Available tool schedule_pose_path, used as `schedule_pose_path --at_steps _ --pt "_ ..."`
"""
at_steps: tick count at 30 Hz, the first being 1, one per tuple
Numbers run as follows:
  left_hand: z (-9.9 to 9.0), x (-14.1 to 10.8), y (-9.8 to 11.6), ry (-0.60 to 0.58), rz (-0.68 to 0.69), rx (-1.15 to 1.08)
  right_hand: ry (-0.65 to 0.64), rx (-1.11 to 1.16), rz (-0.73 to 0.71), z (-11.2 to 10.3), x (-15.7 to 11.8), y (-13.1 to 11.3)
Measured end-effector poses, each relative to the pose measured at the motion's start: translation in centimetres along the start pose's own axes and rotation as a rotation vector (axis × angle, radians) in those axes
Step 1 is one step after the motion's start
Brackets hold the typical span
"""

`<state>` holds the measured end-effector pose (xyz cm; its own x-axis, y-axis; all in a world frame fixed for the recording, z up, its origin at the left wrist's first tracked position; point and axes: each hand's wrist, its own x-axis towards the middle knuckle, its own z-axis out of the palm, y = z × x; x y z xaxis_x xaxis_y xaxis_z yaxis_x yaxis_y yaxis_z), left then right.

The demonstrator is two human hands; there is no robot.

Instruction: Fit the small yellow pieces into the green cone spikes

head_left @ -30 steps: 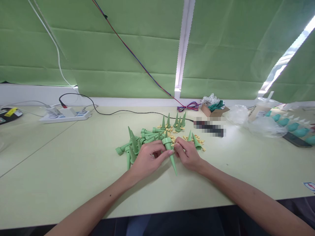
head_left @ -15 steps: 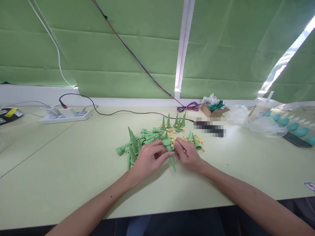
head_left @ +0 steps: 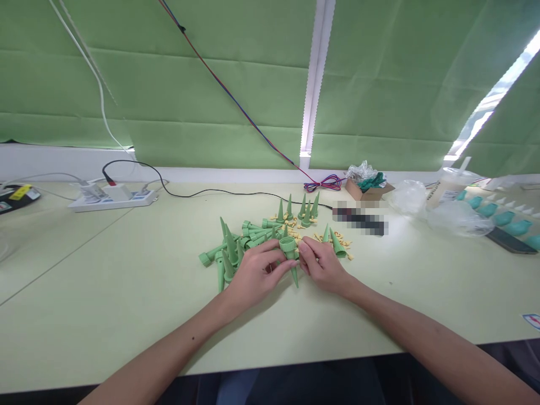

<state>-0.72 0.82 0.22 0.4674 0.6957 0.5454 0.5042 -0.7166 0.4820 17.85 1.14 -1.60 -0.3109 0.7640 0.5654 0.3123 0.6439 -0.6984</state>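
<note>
Left hand [head_left: 262, 266]: pinching spike [head_left: 290, 253], tip toward near edge of tabletop [head_left: 139, 281]
Right hand [head_left: 321, 264]: curled alongside, contents unclear
Spike: probably light, stiff; best held below collar [head_left: 288, 244]

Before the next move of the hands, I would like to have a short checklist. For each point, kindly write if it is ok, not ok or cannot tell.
1. Left hand holds the green spike: ok.
2. Spike's wide end is up and its opening visible: ok; the tip points down.
3. Right hand is near the spike: ok.
4. Something is pinched in the right fingers: cannot tell, the fingertips hide it.
5. Other green spikes all lie the same way: not ok; some stand, some lie, in a jumble.
6. Drink cup is away from the hands: ok, far to the right.
</note>
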Motion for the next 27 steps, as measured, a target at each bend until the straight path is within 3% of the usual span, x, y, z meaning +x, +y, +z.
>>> schedule_pose_path --at_steps 27 --pt "0.33 -0.02 0.47 -0.026 -0.067 0.046 0.047 -0.076 0.016 0.08 0.13 -0.29"
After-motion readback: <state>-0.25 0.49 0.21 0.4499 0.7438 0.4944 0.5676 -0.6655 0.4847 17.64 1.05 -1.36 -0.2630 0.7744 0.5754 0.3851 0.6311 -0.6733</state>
